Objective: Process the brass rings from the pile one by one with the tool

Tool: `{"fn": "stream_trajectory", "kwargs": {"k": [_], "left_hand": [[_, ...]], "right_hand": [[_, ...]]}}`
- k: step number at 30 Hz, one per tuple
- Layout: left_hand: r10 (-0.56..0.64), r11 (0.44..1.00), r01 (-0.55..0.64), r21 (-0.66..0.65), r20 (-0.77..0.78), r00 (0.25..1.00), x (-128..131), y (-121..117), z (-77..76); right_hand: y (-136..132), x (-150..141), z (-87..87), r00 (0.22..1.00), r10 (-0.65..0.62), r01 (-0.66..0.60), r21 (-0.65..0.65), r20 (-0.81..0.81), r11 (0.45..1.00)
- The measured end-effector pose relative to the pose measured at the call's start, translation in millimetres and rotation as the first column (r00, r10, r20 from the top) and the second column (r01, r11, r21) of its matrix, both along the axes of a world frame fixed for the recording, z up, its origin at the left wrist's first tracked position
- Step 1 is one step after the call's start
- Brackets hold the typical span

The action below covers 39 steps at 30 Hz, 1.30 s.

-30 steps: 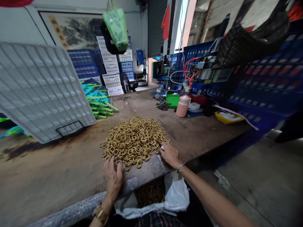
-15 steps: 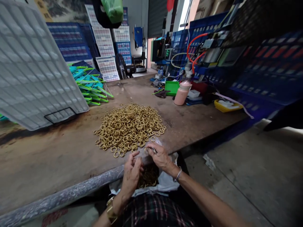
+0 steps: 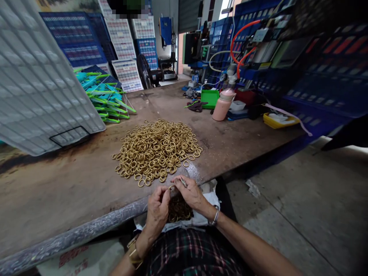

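A heap of brass rings (image 3: 156,147) lies on the worn wooden table (image 3: 71,184). Just in front of the table's edge, both hands meet over a white bag (image 3: 211,197) on my lap that holds more brass rings (image 3: 179,211). My left hand (image 3: 157,209) pinches a single brass ring (image 3: 171,188) at its fingertips. My right hand (image 3: 191,193) touches the same ring and grips a small grey tool (image 3: 183,181). A gold watch sits on my left wrist and a thin bangle on my right.
A white grid tray (image 3: 43,88) leans at the left, with a stack of green-blue plastic parts (image 3: 106,99) beside it. A pink bottle (image 3: 222,105), green box (image 3: 209,97) and yellow tray (image 3: 277,120) stand far right. Blue crates (image 3: 330,88) line the right side. Bubble wrap (image 3: 86,232) covers the table edge.
Both hands have drawn back from the near edge of the ring heap to the bag at my lap and come together on one ring. The view has tilted downward.
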<state>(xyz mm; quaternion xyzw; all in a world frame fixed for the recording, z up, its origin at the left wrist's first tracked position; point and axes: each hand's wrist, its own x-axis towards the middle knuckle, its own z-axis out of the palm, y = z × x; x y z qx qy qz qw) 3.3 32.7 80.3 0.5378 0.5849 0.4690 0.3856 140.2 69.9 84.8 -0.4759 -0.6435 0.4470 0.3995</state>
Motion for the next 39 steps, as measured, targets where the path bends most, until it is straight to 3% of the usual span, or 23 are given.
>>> {"fn": "stream_trajectory", "kwargs": {"k": [4,7,10,14,21,26,29,32,35,39], "left_hand": [[-0.01,0.99,0.029,0.135,-0.139,0.99,-4.1,-0.3,-3.8],[-0.036,0.993,0.047,0.11,-0.104,0.994,-3.6,-1.7,-3.1],[-0.072,0.994,0.077,-0.074,0.063,0.995,-1.2,-4.3,-0.2],[-0.072,0.941,0.165,-0.296,0.302,0.951,-0.4,-7.3,4.9],[-0.076,0.93,0.248,-0.272,0.516,0.853,-4.9,-11.0,4.7],[-0.059,0.913,0.301,-0.276,0.641,0.765,-3.9,-12.4,8.0],[-0.028,0.91,0.293,-0.292,0.664,0.747,-2.4,-13.3,8.9],[-0.009,0.921,0.251,-0.298,0.629,0.778,-1.9,-14.1,6.5],[-0.008,0.928,0.223,-0.299,0.581,0.814,-2.2,-13.9,3.9],[-0.023,0.938,0.201,-0.281,0.532,0.846,-2.3,-13.2,2.9]], "right_hand": [[-1.5,-1.9,1.2,0.996,0.087,-0.087,-0.085,0.0,0.993],[-3.7,-5.0,1.4,0.992,0.127,-0.129,-0.166,-0.021,0.978],[-6.4,-7.1,2.0,0.991,0.13,-0.133,-0.175,-0.031,0.976],[-9.5,-7.3,2.9,0.984,0.172,-0.177,-0.153,-0.045,0.972],[-8.8,-7.6,5.4,0.963,0.214,-0.247,-0.221,-0.161,0.944],[-7.6,-8.6,1.1,0.969,0.159,-0.206,-0.266,-0.187,0.942],[-7.9,-8.3,0.2,0.989,0.101,-0.124,-0.246,-0.107,0.961],[-10.5,-6.9,0.8,0.994,0.06,-0.049,-0.112,0.095,0.992],[-15.3,-5.5,0.6,0.936,0.119,-0.142,0.047,0.33,0.989],[-20.3,-5.5,-0.5,0.849,0.124,-0.205,0.105,0.513,0.973]]}}
